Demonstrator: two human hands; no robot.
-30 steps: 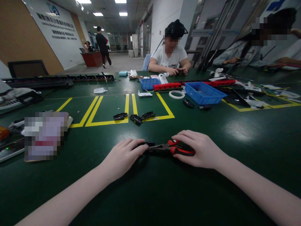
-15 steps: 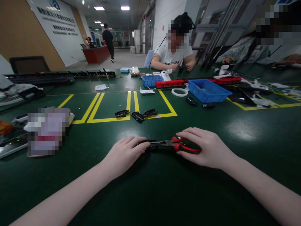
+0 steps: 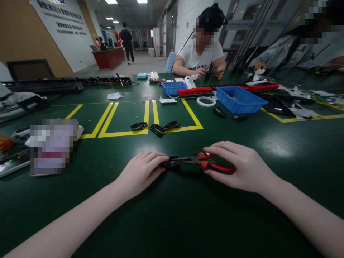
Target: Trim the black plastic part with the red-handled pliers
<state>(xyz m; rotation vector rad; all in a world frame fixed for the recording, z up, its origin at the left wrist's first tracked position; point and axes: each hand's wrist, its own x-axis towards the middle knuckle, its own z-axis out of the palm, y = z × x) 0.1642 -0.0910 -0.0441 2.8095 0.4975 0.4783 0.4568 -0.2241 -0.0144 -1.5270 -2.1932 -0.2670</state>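
Note:
Low over the green table (image 3: 172,215), my left hand (image 3: 145,172) pinches a small black part (image 3: 173,163) between thumb and fingers. My right hand (image 3: 236,165) is wrapped round the red and black handles of long-nosed pliers (image 3: 193,160). The pliers' jaws point left and reach onto the black part; their tips are hard to make out against it. Beyond my hands, three similar black parts lie by the yellow tape: one on the left (image 3: 139,126), one in the middle (image 3: 157,129) and one on the right (image 3: 171,125).
A large blue bin (image 3: 239,102) and a smaller blue bin (image 3: 173,89) stand farther back, with a white ring (image 3: 206,101) between them. Red strips (image 3: 196,91) lie behind. A phone (image 3: 52,147) is at the left. A person in a white shirt sits opposite; another is at the right.
The view has shifted slightly. My right hand and the pliers have moved a little to the right, and more of the black part shows beside my left fingertips.

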